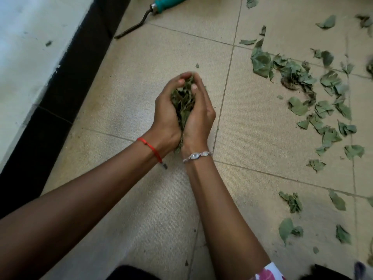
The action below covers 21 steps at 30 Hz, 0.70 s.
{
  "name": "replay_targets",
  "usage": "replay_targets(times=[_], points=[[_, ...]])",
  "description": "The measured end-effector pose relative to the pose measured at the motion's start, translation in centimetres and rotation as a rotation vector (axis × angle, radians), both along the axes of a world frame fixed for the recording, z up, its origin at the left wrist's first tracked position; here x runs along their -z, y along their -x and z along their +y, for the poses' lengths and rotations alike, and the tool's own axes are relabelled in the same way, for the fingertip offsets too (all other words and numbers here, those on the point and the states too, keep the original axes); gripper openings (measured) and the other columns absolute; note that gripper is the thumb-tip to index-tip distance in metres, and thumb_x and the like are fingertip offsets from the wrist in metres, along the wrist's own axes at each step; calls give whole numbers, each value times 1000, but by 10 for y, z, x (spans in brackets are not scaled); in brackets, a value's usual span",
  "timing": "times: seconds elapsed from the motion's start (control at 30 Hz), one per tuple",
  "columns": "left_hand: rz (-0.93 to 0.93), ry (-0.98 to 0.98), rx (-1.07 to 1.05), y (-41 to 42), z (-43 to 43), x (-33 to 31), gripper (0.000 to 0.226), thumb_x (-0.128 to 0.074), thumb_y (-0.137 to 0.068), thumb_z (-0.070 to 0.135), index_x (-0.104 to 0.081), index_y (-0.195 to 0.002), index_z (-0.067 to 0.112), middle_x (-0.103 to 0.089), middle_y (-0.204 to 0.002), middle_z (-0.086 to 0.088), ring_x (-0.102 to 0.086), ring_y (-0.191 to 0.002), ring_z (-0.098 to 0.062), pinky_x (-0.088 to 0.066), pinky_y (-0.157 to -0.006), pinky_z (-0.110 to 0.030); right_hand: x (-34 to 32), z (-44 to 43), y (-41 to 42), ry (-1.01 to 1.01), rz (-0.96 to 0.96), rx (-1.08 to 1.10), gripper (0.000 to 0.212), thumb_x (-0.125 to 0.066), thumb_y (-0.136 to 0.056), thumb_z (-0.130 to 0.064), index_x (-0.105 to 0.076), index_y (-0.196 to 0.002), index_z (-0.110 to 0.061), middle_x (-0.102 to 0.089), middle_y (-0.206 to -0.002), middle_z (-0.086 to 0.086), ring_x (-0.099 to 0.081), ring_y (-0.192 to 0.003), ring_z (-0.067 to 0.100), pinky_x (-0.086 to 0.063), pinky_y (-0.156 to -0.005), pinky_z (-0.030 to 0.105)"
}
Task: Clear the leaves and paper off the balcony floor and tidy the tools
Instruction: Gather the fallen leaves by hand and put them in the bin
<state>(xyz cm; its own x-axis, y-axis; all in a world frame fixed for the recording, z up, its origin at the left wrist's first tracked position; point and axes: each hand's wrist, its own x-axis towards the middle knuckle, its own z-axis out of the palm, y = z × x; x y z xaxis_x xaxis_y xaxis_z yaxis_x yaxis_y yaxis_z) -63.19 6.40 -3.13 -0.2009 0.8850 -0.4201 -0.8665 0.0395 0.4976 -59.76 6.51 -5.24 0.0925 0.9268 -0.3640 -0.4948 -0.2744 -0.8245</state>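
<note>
Nearest to me, a patterned sleeve [269, 272] shows at the right elbow, and both bare forearms reach forward over the tiled floor [129, 93]. The left wrist carries a red cord bracelet [150, 147], the right a silver chain bracelet [196, 155]. The wrists sit just beside each other.

My left hand [165, 114] and right hand [199, 120] are cupped together, heels close and fingertips meeting at the far end. Their fingers curl around a handful of dry leaves [182, 102], which fills the hollow between the palms. A few stems poke out below, between the wrists.

To the right, loose leaves [260, 63] lie scattered on the tiles from the near corner to the far edge, thickest beside the hands' level.

Farther off, a hand tool with a teal handle [167, 4] and bent metal shank lies flat beside the black skirting [60, 83] under the white wall [30, 37].
</note>
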Motion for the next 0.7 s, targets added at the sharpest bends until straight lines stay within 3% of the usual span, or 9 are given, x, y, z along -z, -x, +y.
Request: replay_targets(times=[0.13,0.27,0.43,0.57,0.7], points=[[-59,-32,-28,-14,12,-52,22,-38,-93,8,-59,-87,8,-62,-84,-3,-62,-80,-13,-52,-73,-18,-57,16,-14,-2,-39,5,29,-52,-90,-3,-65,-116,-3,-65,-119,9,-60,-113,20,-50,-96,32],[-128,-67,-35,-30,20,-130,22,-37,-92,9,-58,-85,9,-62,-81,-3,-62,-76,-14,-51,-75,-21,-138,22,-33,-23,-60,-17,25,-52,-89,-1,-69,-106,-3,-69,-106,9,-63,-106,23,-52,-92,33],[-164,-20,-41,-48,24,-293,25,-38,-92,9,-60,-81,9,-64,-74,-3,-64,-68,-12,-53,-67,-18,-294,28,-48,-43,-28,-19,24,-50,-89,-1,-68,-105,2,-68,-107,15,-63,-102,23,-53,-87,29],[-132,-7,-42,-58,37,-454,24,-36,-94,8,-58,-85,9,-59,-88,-6,-57,-81,-15,-52,-68,-17,-450,41,-57,-57,-23,-18,24,-51,-89,-3,-67,-107,2,-66,-111,20,-62,-107,31,-52,-89,35],[-187,20,-12,-76,33,-610,24,-35,-94,11,-57,-84,10,-56,-86,-4,-56,-78,-15,-51,-68,-18,-610,41,-74,-47,-12,-22,19,-49,-90,-1,-67,-90,-9,-67,-87,5,-62,-86,19,-50,-83,32]])
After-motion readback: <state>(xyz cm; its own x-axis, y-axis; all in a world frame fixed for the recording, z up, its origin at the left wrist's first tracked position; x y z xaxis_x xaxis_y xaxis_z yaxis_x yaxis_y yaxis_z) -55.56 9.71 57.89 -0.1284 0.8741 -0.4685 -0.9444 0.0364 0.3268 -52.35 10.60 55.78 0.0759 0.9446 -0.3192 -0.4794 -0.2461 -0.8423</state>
